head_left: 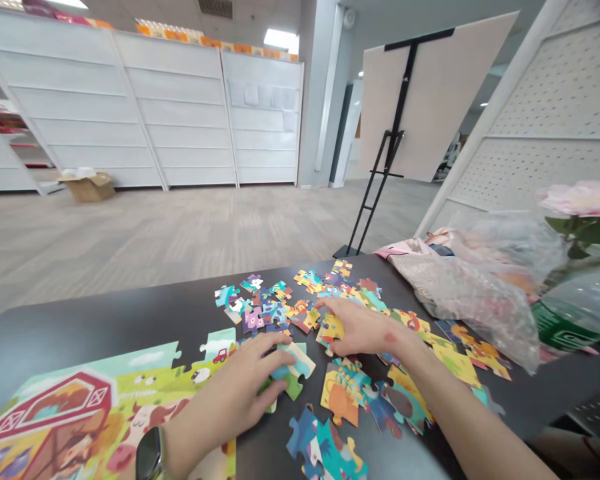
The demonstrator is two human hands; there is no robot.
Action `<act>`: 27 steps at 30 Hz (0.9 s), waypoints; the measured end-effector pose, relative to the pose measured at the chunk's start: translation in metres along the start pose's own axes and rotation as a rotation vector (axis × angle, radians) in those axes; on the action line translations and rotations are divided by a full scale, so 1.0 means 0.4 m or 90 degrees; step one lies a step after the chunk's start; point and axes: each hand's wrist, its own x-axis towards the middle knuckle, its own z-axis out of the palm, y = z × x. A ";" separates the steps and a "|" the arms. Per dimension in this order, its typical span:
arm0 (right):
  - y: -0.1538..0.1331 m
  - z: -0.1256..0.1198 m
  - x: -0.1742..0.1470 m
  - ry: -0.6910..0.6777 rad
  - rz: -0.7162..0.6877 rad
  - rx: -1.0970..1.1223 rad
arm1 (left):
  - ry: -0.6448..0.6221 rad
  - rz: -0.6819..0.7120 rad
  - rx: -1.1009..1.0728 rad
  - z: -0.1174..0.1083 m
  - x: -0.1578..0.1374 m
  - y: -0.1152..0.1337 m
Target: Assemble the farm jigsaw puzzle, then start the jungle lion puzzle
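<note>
My left hand (245, 383), wearing a smartwatch (150, 453), rests palm down with its fingers spread over a blue-and-green puzzle piece (303, 363). Beside it lies a partly joined farm puzzle (95, 413) with a red barn, a cow and a sheep. A red-tractor piece (220, 347) sits at its upper right edge. My right hand (355, 327) has its thumb and fingers around a yellow puzzle piece (331, 328) at the loose pile. Several other pieces lie about it, among them an orange one (340, 400) and a teal one (337, 450).
Clear plastic bags (480, 293), a green-labelled bottle (560, 327) and a pink flower (583, 198) stand at the right of the dark table (105, 313). Past the table are an easel (380, 167) with a board, white shelving (180, 120) and a cardboard box (87, 187) on the floor.
</note>
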 end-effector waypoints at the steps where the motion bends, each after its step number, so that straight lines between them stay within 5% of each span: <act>1: 0.004 -0.001 -0.002 0.007 0.002 0.001 | -0.001 -0.001 0.002 0.001 0.000 -0.001; 8: 0.060 -0.037 -0.003 0.098 0.013 -0.056 | -0.016 -0.025 0.010 -0.003 -0.003 0.003; 15: 0.122 -0.081 0.008 0.211 0.132 -0.107 | 0.045 -0.060 -0.125 -0.003 0.000 0.008; 27: 0.164 -0.070 0.026 0.203 0.189 -0.113 | 0.117 -0.164 -0.082 -0.024 0.008 -0.018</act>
